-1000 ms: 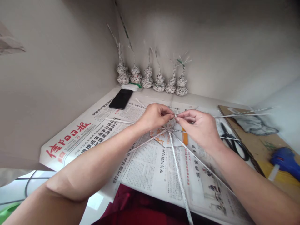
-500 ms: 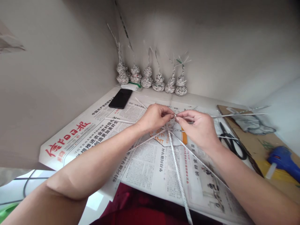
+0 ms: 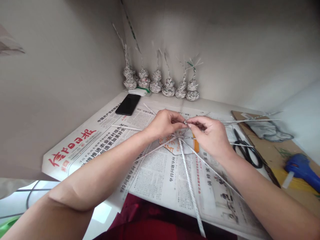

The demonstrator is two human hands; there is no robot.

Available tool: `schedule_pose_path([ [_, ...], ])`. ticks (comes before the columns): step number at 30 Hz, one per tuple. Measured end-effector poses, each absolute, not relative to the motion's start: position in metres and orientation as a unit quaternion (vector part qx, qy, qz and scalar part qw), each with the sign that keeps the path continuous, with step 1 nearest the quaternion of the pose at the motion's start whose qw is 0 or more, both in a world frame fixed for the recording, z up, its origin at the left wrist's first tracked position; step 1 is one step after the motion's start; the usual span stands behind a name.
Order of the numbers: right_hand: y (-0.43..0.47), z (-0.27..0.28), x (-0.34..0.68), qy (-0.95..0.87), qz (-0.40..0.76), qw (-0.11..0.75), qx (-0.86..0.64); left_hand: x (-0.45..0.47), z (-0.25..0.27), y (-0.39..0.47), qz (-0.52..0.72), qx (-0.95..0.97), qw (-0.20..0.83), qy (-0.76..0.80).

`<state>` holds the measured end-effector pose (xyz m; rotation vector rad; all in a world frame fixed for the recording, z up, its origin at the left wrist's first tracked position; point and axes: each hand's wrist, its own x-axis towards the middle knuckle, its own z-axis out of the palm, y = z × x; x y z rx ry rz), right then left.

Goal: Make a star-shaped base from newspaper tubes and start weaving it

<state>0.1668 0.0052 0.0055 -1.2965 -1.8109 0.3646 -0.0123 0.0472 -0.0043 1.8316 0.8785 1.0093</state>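
Several thin rolled newspaper strips fan out from a crossing point on the table, below my fingertips. My left hand is closed, thumb and index finger pinching a small whitish bit of paper strip. Meeting it fingertip to fingertip, my right hand pinches the same spot from the right. Most of the pinched strip is hidden by the fingers. Beneath the crossing lies a white and orange printed piece, partly covered by the strips and my hands.
Newspaper covers the table. Several woven paper gourds stand along the back wall. A black phone lies at the left. On the right are black scissors, a cardboard board, a mesh bag and a blue glue gun.
Both hands have shifted very slightly left in the view, with their pinch kept together. The camera view has moved a little; the strips lie much as before.
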Motion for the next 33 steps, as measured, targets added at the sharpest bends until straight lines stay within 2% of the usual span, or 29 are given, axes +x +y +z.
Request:
schedule_pose_path([
  [7, 0.001, 0.010, 0.166, -0.770, 0.137, 0.366, -0.504, -0.012, -0.008, 0.051, 0.429, 0.713, 0.382, 0.402],
  [14, 0.005, 0.008, 0.168, -0.738, 0.178, 0.419, -0.497, -0.011, -0.003, 0.044, 0.423, 0.731, 0.369, 0.388],
  [23, 0.009, 0.009, 0.173, -0.760, 0.050, 0.383, -0.523, -0.012, -0.002, 0.045, 0.442, 0.731, 0.339, 0.394],
  [29, 0.014, 0.008, 0.180, -0.760, 0.060, 0.339, -0.551, -0.016, -0.007, 0.055, 0.409, 0.712, 0.420, 0.386],
  [33, 0.015, 0.004, 0.179, -0.766, 0.051, 0.342, -0.542, -0.017, -0.009, 0.057, 0.401, 0.724, 0.405, 0.389],
])
